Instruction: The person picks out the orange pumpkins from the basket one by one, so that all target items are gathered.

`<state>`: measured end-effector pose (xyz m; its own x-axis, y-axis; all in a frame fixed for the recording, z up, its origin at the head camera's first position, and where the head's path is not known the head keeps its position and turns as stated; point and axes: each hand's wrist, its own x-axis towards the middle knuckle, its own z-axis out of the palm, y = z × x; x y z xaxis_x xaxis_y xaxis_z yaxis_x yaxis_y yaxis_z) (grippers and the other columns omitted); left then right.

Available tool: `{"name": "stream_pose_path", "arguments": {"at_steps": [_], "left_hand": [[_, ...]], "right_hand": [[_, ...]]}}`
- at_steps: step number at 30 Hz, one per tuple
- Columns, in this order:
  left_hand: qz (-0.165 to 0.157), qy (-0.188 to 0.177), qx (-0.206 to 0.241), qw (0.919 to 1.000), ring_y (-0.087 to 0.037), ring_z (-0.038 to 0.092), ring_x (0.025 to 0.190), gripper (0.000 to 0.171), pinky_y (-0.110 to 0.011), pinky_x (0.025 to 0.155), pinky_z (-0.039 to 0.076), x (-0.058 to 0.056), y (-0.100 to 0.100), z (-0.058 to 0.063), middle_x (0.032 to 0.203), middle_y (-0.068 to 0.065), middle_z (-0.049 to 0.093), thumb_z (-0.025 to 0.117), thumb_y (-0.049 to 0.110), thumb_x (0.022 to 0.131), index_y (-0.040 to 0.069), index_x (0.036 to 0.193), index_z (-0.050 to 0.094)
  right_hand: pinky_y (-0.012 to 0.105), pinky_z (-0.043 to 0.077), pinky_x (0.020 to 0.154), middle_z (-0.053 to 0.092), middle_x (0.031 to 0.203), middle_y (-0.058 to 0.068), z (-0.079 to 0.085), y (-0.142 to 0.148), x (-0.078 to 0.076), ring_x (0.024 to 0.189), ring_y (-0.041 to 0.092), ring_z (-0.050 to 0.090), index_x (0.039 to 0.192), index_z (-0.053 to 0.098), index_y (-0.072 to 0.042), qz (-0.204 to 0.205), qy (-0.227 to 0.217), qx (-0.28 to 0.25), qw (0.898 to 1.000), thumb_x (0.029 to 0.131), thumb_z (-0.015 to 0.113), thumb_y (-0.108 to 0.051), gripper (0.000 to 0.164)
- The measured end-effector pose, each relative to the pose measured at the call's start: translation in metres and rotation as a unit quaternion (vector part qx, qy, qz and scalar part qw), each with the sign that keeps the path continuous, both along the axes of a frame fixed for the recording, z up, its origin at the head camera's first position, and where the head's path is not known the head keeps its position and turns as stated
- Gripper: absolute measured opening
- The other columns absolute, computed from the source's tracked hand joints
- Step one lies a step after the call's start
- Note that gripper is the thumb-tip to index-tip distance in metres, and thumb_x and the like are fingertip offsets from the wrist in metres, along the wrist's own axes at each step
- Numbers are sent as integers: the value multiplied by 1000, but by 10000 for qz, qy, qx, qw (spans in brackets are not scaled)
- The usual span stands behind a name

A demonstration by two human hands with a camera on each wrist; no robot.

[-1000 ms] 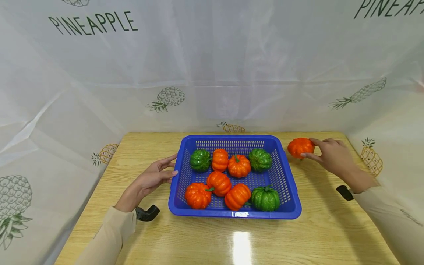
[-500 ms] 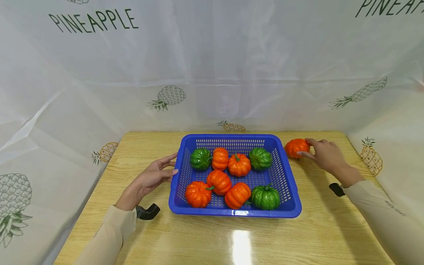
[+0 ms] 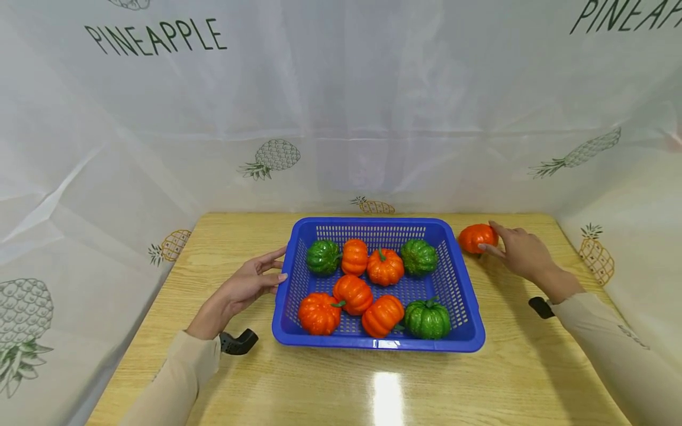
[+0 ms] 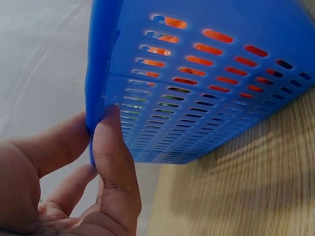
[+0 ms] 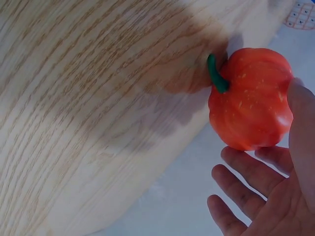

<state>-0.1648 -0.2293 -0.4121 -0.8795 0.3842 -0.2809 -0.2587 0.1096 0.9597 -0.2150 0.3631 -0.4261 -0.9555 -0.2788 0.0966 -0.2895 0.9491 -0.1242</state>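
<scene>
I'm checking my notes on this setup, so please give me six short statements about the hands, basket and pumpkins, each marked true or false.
1. The left hand grips the rim of the basket. True.
2. The right hand holds an orange pumpkin. True.
3. That pumpkin is inside the basket. False: it is outside, to the basket's right.
4. Three green pumpkins lie in the basket. True.
5. Every pumpkin in the basket is green. False: five orange ones lie there too.
6. The basket is red. False: it is blue.

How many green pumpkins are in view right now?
3, all inside the blue basket: the far-left pumpkin, far-right pumpkin and near-right pumpkin. None appears hidden.
</scene>
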Motion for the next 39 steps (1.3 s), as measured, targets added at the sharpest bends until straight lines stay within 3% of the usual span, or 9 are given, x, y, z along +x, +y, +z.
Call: {"name": "stream_pose_path", "arguments": {"at_steps": [8,14,21,27,32,39], "left_hand": [[9,-2,16,10000,-12,71,91,74,-28,84,62,1,0,-2,141,-24,48,60,1,105,5,169,23],[-31,-14,68,10000,-12,71,90,74,-28,83,62,1,0,-4,138,-22,49,59,1,106,6,169,22],[-48,35,95,9999,-12,71,89,74,-27,82,62,1,-1,-4,138,-21,49,59,1,106,6,169,22],[-57,36,109,9999,-13,72,91,74,-28,83,63,1,-1,-2,140,-22,49,60,1,106,6,169,22],[-10,-5,40,10000,-13,71,90,74,-28,83,62,1,-1,-1,142,-24,47,60,2,106,6,169,22],[-18,10,40,10000,-12,71,90,74,-27,83,62,2,0,-2,142,-25,47,60,2,106,5,169,21]], "right_hand": [[72,52,88,61,126,44,3,1,3,108,61,61,150,44,15,-9,45,-51,10000,105,67,-34,70],[76,46,96,58,133,43,16,-3,10,116,63,57,152,44,12,125,426,-82,9990,102,72,-28,70],[75,41,105,57,143,35,50,-31,24,124,59,56,153,48,6,770,1110,-100,9908,93,82,-24,76],[69,41,110,55,150,28,71,-68,35,133,52,53,154,51,2,1464,1387,22,9795,91,82,-40,82],[65,39,115,51,157,23,74,-97,40,140,46,50,156,49,0,2057,1249,267,9702,97,71,-56,85],[63,31,123,41,165,22,78,-131,43,149,45,42,162,41,-2,2362,569,770,9670,97,71,-54,89]]}}
